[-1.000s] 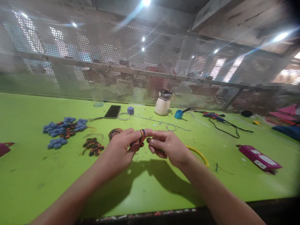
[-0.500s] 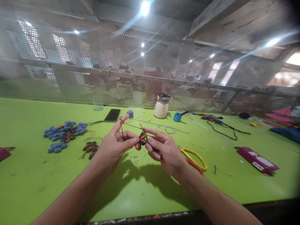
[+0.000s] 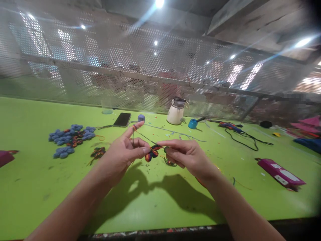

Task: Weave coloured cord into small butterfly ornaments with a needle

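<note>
Between thumb and fingers, my left hand (image 3: 125, 150) pinches a small multicoloured crocheted flower (image 3: 151, 154) in dark, orange and purple yarn. Yarn wraps round its raised index finger and runs down to the flower. My right hand (image 3: 189, 154) is closed on a crochet hook (image 3: 165, 149), whose tip meets the flower's top right. A small tangle of dark and orange yarn (image 3: 170, 162) lies below the right fingers. Left of my left hand, another multicoloured flower (image 3: 98, 152) rests on the green table (image 3: 140, 214).
Blue and multicoloured flowers (image 3: 72, 135) are at left. Behind stand a phone (image 3: 122, 119), yarn ball (image 3: 141, 117), white jar (image 3: 175, 112) and blue pot (image 3: 193, 124). A corded glue gun (image 3: 229, 126) and magenta box (image 3: 281, 174) are at right.
My right hand has moved right, and the hook has turned from upright to nearly level. The flower shows more openly. The right forearm now covers most of the yellow and red rings.
</note>
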Available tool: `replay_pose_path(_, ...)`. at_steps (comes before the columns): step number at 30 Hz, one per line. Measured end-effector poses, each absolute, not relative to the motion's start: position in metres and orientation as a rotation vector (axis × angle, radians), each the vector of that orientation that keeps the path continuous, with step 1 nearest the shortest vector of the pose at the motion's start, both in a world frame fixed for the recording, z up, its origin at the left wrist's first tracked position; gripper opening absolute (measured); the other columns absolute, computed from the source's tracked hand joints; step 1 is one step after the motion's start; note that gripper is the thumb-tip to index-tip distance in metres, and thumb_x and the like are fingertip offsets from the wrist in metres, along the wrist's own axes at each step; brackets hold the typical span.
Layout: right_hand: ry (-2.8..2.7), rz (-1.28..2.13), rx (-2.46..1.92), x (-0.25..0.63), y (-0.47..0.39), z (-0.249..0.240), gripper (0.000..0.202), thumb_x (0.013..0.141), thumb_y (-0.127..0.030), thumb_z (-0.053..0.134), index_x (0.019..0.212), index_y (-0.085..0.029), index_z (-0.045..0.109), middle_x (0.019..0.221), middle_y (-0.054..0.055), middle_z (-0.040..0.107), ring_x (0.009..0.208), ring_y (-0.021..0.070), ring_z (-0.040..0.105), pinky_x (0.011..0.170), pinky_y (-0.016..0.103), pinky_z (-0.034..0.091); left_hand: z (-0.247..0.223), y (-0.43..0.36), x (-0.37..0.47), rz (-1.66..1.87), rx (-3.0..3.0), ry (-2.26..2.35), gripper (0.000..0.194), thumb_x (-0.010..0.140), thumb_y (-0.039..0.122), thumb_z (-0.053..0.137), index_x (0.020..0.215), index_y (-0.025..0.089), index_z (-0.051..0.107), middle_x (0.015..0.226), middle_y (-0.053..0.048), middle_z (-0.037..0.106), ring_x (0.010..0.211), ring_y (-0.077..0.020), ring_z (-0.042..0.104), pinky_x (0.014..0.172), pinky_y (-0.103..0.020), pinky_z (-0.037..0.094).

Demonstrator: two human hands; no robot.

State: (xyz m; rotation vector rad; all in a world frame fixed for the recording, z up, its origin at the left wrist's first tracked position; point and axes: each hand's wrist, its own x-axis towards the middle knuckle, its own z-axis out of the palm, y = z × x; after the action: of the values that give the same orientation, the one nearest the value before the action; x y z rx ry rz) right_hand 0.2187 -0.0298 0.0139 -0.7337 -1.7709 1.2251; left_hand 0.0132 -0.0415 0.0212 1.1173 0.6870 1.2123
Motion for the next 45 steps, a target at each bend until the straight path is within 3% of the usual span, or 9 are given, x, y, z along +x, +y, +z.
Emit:
replay_pose_path(3, -1.905, 1.155, -0.765, 0.226, -0.03, 0.019, 0.03, 0.087, -0.022, 0.057, 0.113, -0.018, 0.071, 0.053, -0.006, 0.033, 0.048, 0.0074, 0.026, 0.047, 0.024, 0.023, 0.023, -0.044, 0.014, 1.209, 1.157, 0.71, 0.093, 0.072, 0.01, 0.076, 0.147, 0.016, 0.022, 0.066, 0.003, 0.068, 0.062, -0.0127, 0.061, 0.066, -0.026, 0.047)
replay_pose_path(6, -2.086, 0.991, -0.794, 0.233, -0.03, 0.025, 0.03, 0.09, -0.02, 0.054, 0.115, -0.019, 0.07, 0.056, -0.004, 0.041, 0.051, 0.0082, 0.03, 0.047, 0.023, 0.026, 0.024, -0.045, 0.014, 1.173, 1.195, 0.736, 0.094, 0.072, 0.013, 0.076, 0.148, 0.017, 0.02, 0.071, 0.001, 0.068, 0.061, -0.0123, 0.06, 0.064, -0.026, 0.046)
replay_pose_path(11, -2.344, 0.699, -0.749, 0.242, -0.032, 0.034, 0.036, 0.089, -0.01, 0.05, 0.118, -0.021, 0.068, 0.079, 0.002, 0.069, 0.062, 0.0095, 0.052, 0.056, 0.022, 0.038, 0.023, -0.043, 0.014, 1.121, 1.265, 0.743, 0.089, 0.073, 0.015, 0.075, 0.146, 0.017, 0.024, 0.072, 0.0, 0.067, 0.064, -0.0138, 0.06, 0.062, -0.027, 0.046)
replay_pose_path(16, -2.466, 0.597, -0.723, 0.243, -0.035, 0.038, 0.045, 0.087, -0.002, 0.047, 0.123, -0.022, 0.065, 0.103, 0.005, 0.074, 0.08, 0.0126, 0.066, 0.07, 0.023, 0.046, 0.018, -0.043, 0.013, 1.099, 1.33, 0.76, 0.079, 0.075, 0.018, 0.073, 0.142, 0.019, 0.032, 0.073, -0.001, 0.067, 0.065, -0.0146, 0.061, 0.063, -0.028, 0.047)
replay_pose_path(22, -2.593, 0.321, -0.921, 0.239, -0.044, 0.043, 0.049, 0.087, -0.001, 0.045, 0.125, -0.024, 0.063, 0.089, 0.005, 0.074, 0.075, 0.0147, 0.063, 0.069, 0.027, 0.043, 0.018, -0.041, 0.016, 1.093, 1.407, 0.846, 0.072, 0.075, 0.019, 0.073, 0.136, 0.017, 0.035, 0.069, 0.001, 0.066, 0.063, -0.0139, 0.06, 0.061, -0.026, 0.046)
replay_pose_path(30, -2.623, -0.047, -1.219, 0.225, -0.049, 0.034, 0.062, 0.075, 0.001, 0.052, 0.129, -0.03, 0.06, 0.076, 0.004, 0.067, 0.064, 0.0159, 0.055, 0.058, 0.026, 0.031, 0.011, -0.04, 0.024, 1.194, 1.619, 1.042, 0.062, 0.077, 0.019, 0.066, 0.133, 0.016, 0.04, 0.07, 0.002, 0.062, 0.065, -0.0165, 0.06, 0.063, -0.03, 0.047)
replay_pose_path(40, -2.153, 0.266, -1.144, 0.201, -0.038, 0.001, 0.051, 0.077, -0.002, 0.046, 0.118, -0.021, 0.069, 0.078, 0.006, 0.069, 0.066, 0.0147, 0.054, 0.062, 0.026, 0.038, -0.003, -0.04, 0.031, 1.415, 1.999, 1.334, 0.06, 0.082, 0.014, 0.057, 0.139, 0.021, 0.041, 0.078, 0.0, 0.064, 0.07, -0.0163, 0.058, 0.071, -0.031, 0.046)
replay_pose_path(45, -1.535, 1.053, -0.966, 0.182, -0.035, -0.011, 0.03, 0.081, -0.021, 0.055, 0.105, -0.014, 0.072, 0.051, -0.004, 0.049, 0.042, 0.0074, 0.035, 0.044, 0.021, 0.029, -0.005, -0.042, 0.035, 1.596, 1.899, 1.291, 0.06, 0.081, 0.016, 0.061, 0.138, 0.024, 0.043, 0.082, 0.0, 0.063, 0.078, -0.017, 0.06, 0.081, -0.033, 0.046)
